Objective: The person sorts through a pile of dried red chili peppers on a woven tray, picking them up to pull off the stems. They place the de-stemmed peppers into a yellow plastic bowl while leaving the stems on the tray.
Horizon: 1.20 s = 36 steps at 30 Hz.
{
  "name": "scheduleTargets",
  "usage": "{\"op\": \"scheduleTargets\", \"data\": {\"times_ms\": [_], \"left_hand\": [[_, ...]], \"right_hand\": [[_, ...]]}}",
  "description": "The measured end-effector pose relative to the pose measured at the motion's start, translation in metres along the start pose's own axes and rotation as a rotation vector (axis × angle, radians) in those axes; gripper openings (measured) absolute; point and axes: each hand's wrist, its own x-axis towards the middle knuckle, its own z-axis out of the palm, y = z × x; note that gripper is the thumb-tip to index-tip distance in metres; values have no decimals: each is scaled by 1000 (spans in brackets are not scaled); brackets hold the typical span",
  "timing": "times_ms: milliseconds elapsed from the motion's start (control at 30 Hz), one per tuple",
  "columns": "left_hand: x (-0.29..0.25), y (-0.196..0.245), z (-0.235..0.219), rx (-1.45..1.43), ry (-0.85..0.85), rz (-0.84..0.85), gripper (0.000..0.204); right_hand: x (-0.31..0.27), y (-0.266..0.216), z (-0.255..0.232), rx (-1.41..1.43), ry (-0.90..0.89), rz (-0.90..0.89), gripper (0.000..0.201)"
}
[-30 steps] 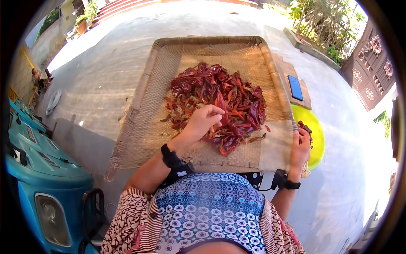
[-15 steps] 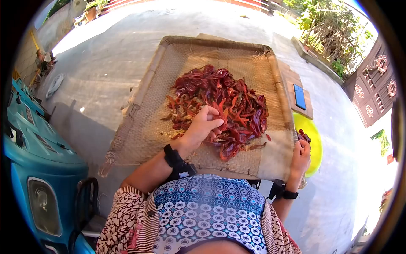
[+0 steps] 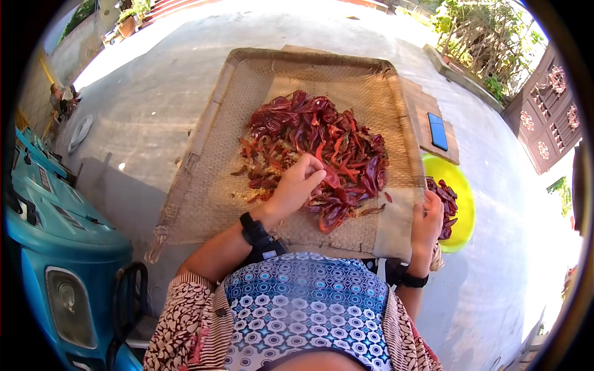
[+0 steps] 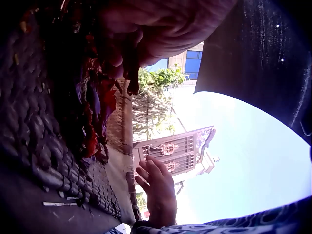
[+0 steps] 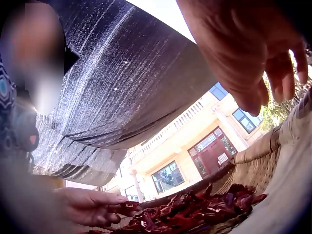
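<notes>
A heap of dried red chili peppers [image 3: 309,123] lies on a woven tray [image 3: 210,142]. My left hand [image 3: 296,185] is over the near part of the heap, pinching a dried red chili pepper [image 5: 130,204] between thumb and fingers. At the tray's right edge is my right hand [image 3: 426,229], its fingers loosely bent and holding nothing. In the right wrist view that right hand [image 5: 248,58] hangs above the tray rim. Just beyond it stands a yellow-green bowl [image 3: 465,213] with dark red chili peppers [image 3: 447,207] in it.
A blue phone [image 3: 437,131] lies on cardboard [image 3: 421,114] beside the tray's right rim. Loose seeds [image 3: 244,193] are scattered left of the heap. A teal vehicle [image 3: 68,247] stands at the left, and a planted bed [image 3: 476,43] is at the far right.
My right hand has drawn left from over the bowl to the tray's edge, and more peppers in the bowl show. My left hand stays over the heap with its pepper.
</notes>
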Motion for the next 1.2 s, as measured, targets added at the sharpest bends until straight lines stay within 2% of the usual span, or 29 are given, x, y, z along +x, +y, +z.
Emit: {"op": "scheduleTargets", "data": {"times_ms": [33,100,167,200,300,433,500,533,600,667,733,767,867,900,1000,1100,1133,1200], "left_hand": [[-1,2,1,13,-23,8,14],[-6,9,6,-27,-56,78,15],[-5,11,9,37,-95,125,15],[-4,13,8,68,-111,152,15],[-6,17,7,56,-150,42,15],[-2,22,-8,173,-153,-40,18],[-1,40,-20,303,-125,-80,22],[4,40,-30,428,-71,-19,23],[18,36,-53,679,39,110,24],[34,38,-78,612,101,48,31],[57,31,-103,698,217,41,39],[70,30,-116,709,234,47,41],[99,28,-134,738,335,111,46],[109,28,-138,749,377,143,48],[145,31,-148,652,203,-45,60],[178,44,-152,515,-108,-154,68],[184,45,-149,631,-79,-132,71],[196,39,-143,862,-14,-86,77]], "right_hand": [[-1,-18,6,273,-109,84,28],[-9,-53,18,607,-540,165,25],[-10,-88,29,773,-730,267,23],[-8,-93,34,774,-779,271,22],[-5,-94,56,780,-905,257,21],[-7,-87,55,793,-908,271,18],[4,-72,44,824,-830,277,19],[10,-63,37,841,-789,279,19],[25,-45,18,845,-553,348,22],[43,-23,0,870,-344,407,26],[57,-1,-10,1039,-95,481,27],[59,10,-15,1241,-20,564,33],[62,-24,-22,1131,217,664,39],[63,8,-12,1067,177,611,41],[61,20,13,787,75,530,36],[57,47,40,603,22,300,26],[56,46,42,547,18,235,24],[54,43,41,538,28,253,22]]}}
